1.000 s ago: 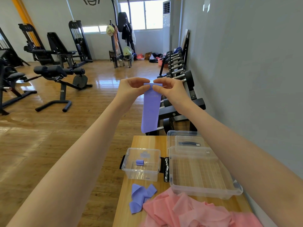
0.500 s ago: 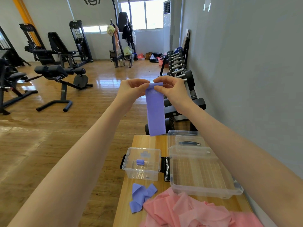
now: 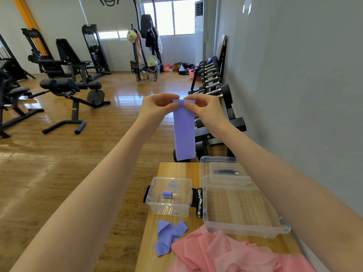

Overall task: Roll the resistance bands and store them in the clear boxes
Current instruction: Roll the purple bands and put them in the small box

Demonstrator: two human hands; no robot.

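Pinching the purple band (image 3: 184,132) with our left hand (image 3: 157,108) and right hand (image 3: 204,110) above the small clear box (image 3: 170,208), we have steadied its swinging tail; rolling can start.

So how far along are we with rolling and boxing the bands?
Early. Done: one rolled purple band lies in the small clear box. In hand: the left hand and right hand pinch the top of a hanging purple band, barely rolled. Left: a loose purple band and the pink bands on the table; the large clear box looks empty.
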